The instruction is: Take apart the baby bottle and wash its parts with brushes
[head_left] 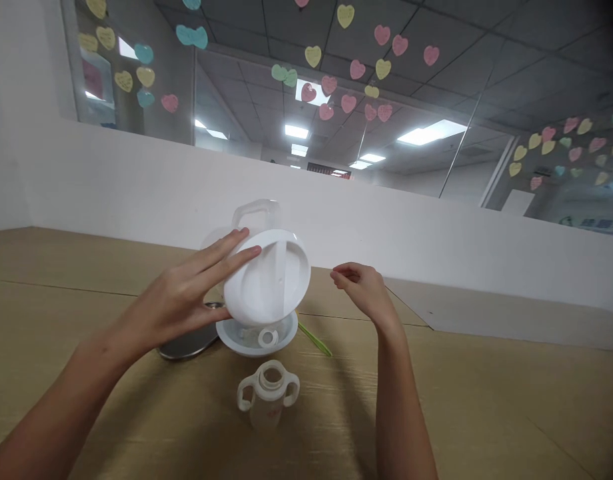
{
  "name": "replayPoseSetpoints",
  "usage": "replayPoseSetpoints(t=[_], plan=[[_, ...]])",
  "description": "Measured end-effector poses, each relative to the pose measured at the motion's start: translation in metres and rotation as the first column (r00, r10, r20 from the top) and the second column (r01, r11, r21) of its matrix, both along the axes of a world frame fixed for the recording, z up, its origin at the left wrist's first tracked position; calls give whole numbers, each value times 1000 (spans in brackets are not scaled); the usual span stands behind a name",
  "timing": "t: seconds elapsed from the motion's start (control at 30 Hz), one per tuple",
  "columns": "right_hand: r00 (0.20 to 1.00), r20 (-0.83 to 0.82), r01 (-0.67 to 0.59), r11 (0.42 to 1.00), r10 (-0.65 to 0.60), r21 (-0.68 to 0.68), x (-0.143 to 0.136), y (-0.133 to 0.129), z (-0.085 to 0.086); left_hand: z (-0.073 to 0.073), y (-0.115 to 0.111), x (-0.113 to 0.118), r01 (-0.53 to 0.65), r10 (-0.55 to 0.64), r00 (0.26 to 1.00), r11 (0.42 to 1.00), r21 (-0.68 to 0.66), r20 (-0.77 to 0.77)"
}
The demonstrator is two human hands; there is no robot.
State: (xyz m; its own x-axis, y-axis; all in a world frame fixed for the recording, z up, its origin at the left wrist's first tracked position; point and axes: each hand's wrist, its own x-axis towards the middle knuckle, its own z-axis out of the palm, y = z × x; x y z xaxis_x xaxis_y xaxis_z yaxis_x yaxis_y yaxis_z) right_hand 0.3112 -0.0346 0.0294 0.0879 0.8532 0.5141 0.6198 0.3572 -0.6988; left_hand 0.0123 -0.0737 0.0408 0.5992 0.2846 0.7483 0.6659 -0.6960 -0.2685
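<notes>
My left hand [186, 287] is closed on the side of a white-lidded pitcher [274, 280], which tilts so that its round lid faces me. The pitcher's clear handle [256, 208] sticks up behind the lid, and the lid hides most of its body. Below it stands a pale bowl [226, 337], with a small white ring-shaped part [268, 338] inside. To the right, my right hand [361, 290] hovers apart from everything, fingers curled toward the thumb and nothing visible in them. Nearest me, a two-handled baby bottle [267, 403] stands upright without a cap, its round mouth showing.
A dark flat tray or scale [189, 341] lies left of the bowl, partly covered by my left hand. Something thin and green [314, 339] lies at the bowl's right. Behind the brown-covered table [486, 400] rises a white wall [386, 227] with windows above.
</notes>
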Motion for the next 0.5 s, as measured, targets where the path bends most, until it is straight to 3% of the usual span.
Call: replayPoseSetpoints(t=[0.17, 0.37, 0.5], plan=[[1000, -4, -4, 1000, 4, 11, -1, -2, 1, 2, -10, 2, -7, 10, 999, 997, 72, -37], [1000, -16, -11, 1000, 12, 14, -4, -6, 2, 2, -12, 1, -63, 64, 997, 997, 49, -34], [1000, -17, -10, 1000, 10, 19, -4, -7, 3, 2, -12, 2, -38, 41, 999, 996, 75, -33]])
